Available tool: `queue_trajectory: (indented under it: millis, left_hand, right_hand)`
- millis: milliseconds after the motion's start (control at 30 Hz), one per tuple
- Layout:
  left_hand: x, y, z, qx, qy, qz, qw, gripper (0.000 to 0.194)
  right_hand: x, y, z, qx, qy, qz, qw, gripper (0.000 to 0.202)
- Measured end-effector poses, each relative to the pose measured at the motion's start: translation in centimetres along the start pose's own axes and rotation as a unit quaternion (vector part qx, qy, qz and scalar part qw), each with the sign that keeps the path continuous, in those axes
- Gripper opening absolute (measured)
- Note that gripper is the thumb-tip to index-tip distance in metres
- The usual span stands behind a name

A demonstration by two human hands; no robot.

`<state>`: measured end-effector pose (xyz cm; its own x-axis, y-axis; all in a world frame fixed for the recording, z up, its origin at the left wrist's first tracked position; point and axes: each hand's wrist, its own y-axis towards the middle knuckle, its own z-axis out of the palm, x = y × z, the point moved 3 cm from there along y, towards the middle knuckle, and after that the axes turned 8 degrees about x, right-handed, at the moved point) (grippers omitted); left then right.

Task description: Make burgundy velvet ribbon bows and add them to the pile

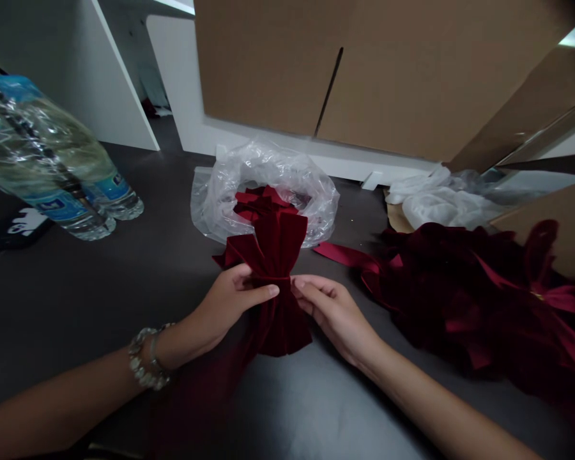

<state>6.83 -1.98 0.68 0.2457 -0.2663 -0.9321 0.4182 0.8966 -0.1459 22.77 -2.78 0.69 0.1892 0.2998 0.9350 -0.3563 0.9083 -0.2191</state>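
A dark red velvet bow [283,319] stands between my hands, its folds gathered at a narrow band in the middle. My left hand [230,300] grips the bow from the left, thumb lying across the gathered part. On the other side, the fingertips of my right hand [330,313] pinch at the end of the middle band; what exactly they hold there is partly hidden. Just behind the bow, a clear plastic bag [263,160] lies with its mouth spread, and more red velvet pieces [263,201] show inside it.
To the right lies a large heap of red velvet bows and ribbons [460,300]. Crumpled white plastic [445,201] and a cardboard box [364,76] stand at the back. On the left are wrapped water bottles [76,153] and a black item [14,230] on the dark table [124,281].
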Motion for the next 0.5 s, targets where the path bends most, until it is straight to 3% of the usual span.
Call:
queue_trajectory:
  millis: [133,333,500]
  left_hand:
    - [0.23,0.12,-0.20,-0.010,0.013,-0.007,1.000,0.026]
    - [0.13,-0.02,0.07,-0.011,0.003,-0.053,0.999,0.030]
    - [-0.17,-0.02,-0.17,-0.047,0.010,-0.079,0.996,0.021]
  right_hand:
    - [0.08,0.23,-0.08,-0.041,-0.041,-0.011,0.998,0.027]
    - [-0.33,0.45,-0.23,-0.032,-0.033,-0.010,0.999,0.026]
    - [-0.50,0.49,-0.29,-0.032,-0.024,-0.025,0.999,0.027]
